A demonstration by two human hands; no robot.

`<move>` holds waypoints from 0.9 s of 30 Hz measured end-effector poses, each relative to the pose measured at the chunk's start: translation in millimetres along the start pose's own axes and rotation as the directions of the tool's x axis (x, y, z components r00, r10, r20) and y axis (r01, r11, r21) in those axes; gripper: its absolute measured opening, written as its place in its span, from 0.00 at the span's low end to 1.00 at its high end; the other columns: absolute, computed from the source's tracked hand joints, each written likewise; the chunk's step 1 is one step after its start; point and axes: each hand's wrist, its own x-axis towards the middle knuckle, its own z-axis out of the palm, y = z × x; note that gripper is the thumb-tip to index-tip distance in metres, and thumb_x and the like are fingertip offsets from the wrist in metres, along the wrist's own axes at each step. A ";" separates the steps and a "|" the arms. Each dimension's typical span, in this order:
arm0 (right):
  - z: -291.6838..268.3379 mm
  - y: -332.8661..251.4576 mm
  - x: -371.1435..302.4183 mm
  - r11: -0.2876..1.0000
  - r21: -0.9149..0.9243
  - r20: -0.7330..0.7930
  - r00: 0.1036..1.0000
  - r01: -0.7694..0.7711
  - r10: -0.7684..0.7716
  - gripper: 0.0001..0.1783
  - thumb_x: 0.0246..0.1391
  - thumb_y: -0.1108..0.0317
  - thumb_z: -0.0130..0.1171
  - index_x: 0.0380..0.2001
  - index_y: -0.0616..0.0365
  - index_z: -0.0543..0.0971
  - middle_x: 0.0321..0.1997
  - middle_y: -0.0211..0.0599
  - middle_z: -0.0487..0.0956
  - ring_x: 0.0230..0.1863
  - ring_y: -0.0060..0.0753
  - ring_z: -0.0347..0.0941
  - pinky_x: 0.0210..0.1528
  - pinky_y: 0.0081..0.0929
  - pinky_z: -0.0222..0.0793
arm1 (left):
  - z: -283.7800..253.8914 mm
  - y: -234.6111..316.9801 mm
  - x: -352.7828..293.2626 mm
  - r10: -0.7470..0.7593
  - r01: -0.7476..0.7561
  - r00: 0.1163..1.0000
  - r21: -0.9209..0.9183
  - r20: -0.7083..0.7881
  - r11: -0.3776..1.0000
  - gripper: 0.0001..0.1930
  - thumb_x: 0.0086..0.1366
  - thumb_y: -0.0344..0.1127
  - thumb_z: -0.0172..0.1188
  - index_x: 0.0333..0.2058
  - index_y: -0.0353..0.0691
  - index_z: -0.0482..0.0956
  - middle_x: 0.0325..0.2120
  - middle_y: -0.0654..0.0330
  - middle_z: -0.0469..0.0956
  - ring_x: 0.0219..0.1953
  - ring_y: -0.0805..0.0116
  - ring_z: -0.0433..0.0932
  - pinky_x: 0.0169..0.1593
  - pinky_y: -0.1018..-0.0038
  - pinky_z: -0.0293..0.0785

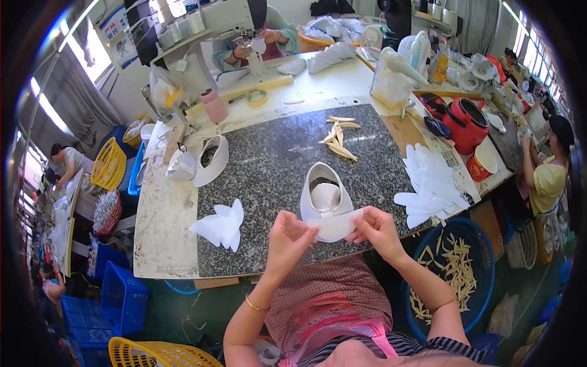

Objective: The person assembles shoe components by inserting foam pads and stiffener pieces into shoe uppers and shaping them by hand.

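Over the near edge of a speckled stone slab (269, 156), a white curved piece (333, 227) is stretched between my two hands. My left hand (291, 235) pinches its left end, and my right hand (376, 229) pinches the other. Just beyond it lies what looks like a white shoe upper (344, 199), its opening facing up; the piece covers its near part, so contact cannot be told. A similar upper (217, 166) rests at the slab's left edge. Fanned white cut pieces (221, 226) lie left of my hands, with a larger spread of white pieces (431, 183) to the right.
Several beige strips (338, 139) lie on the slab's far part. A blue basket (489, 260) of similar strips stands low at the right. Around the table are a pink bottle (214, 106), a tape roll (257, 97) and a red pot (466, 125). Across it, a person works at a machine (255, 61).
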 end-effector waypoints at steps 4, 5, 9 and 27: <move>-11.3 -1.2 10.3 0.959 -0.277 -0.061 0.997 -0.057 0.042 0.11 0.65 0.66 0.63 0.39 0.66 0.82 0.30 0.34 0.86 0.28 0.21 0.82 0.29 0.18 0.75 | -1.6 -14.7 6.4 0.040 -0.041 0.999 0.057 0.014 0.998 0.22 0.63 0.23 0.69 0.37 0.44 0.59 0.29 0.59 0.81 0.29 0.74 0.82 0.30 0.79 0.78; -12.3 0.5 11.8 0.942 -0.334 -0.044 0.999 -0.017 0.002 0.11 0.64 0.67 0.64 0.37 0.66 0.83 0.29 0.33 0.85 0.26 0.19 0.81 0.28 0.17 0.74 | -3.8 -14.9 7.8 0.024 -0.024 1.000 0.073 -0.005 0.997 0.23 0.63 0.24 0.70 0.37 0.45 0.58 0.28 0.58 0.82 0.26 0.75 0.82 0.28 0.80 0.77; -11.8 1.2 14.8 0.923 -0.385 -0.037 0.999 -0.007 -0.008 0.12 0.63 0.66 0.65 0.32 0.66 0.85 0.26 0.32 0.84 0.24 0.17 0.79 0.26 0.18 0.72 | -5.2 -12.9 10.8 0.009 -0.006 0.999 0.080 -0.043 0.997 0.26 0.61 0.25 0.71 0.35 0.46 0.56 0.27 0.56 0.83 0.20 0.77 0.79 0.21 0.82 0.73; -0.1 -12.7 25.4 0.494 -0.870 -0.030 0.996 0.015 -0.084 0.13 0.52 0.67 0.70 0.39 0.59 0.82 0.35 0.40 0.81 0.34 0.43 0.80 0.37 0.35 0.75 | 1.1 -2.4 18.5 0.180 -0.051 0.977 0.698 -0.113 0.714 0.24 0.54 0.22 0.73 0.32 0.40 0.61 0.25 0.59 0.78 0.22 0.76 0.76 0.26 0.76 0.73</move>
